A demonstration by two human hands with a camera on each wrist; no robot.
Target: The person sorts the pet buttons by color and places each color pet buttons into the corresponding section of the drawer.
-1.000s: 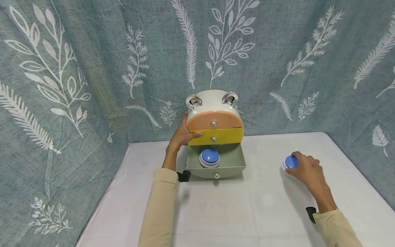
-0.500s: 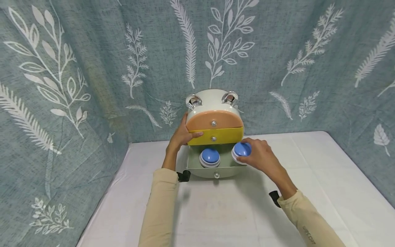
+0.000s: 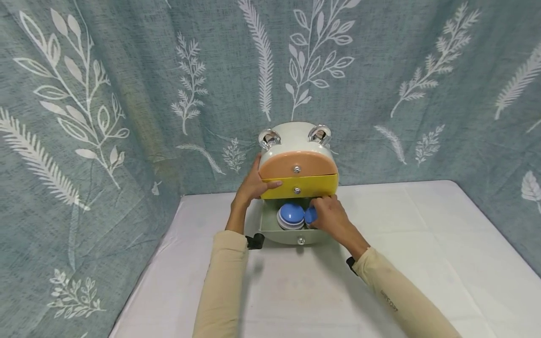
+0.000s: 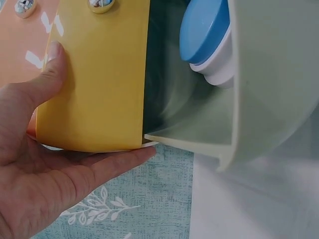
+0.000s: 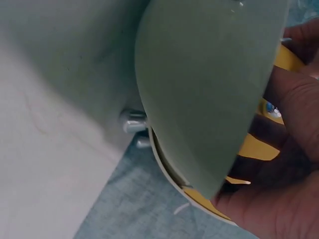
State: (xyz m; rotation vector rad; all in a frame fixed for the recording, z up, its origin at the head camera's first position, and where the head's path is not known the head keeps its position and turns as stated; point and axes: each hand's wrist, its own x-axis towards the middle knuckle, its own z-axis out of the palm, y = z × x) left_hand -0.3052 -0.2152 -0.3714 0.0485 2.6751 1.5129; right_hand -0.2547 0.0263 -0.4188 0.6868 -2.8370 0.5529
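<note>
A small drawer cabinet [image 3: 297, 136] has an orange top drawer, a yellow middle drawer [image 3: 314, 186] and a green bottom drawer [image 3: 274, 237] that is pulled out. My left hand [image 3: 252, 184] holds the cabinet's left side, thumb across the yellow drawer's front and fingers along the side. Inside the green drawer sits one blue push button [image 3: 291, 213] with a white base. My right hand [image 3: 331, 213] reaches into that drawer and grips a second blue push button [image 3: 310, 215], partly hidden by the fingers and right beside the first. In the right wrist view, the green drawer front hides the buttons.
The cabinet stands on a white-covered table [image 3: 405, 244], close to a teal leaf-patterned curtain [image 3: 359, 103] behind it. Two shiny silver ring-like ears [image 3: 269, 139] stick up from the cabinet top. Round knobs protrude from the drawer fronts.
My right hand has carried the second push button from the table at right leftward into the green drawer, up to the first one. The left hand has stayed on the cabinet.
</note>
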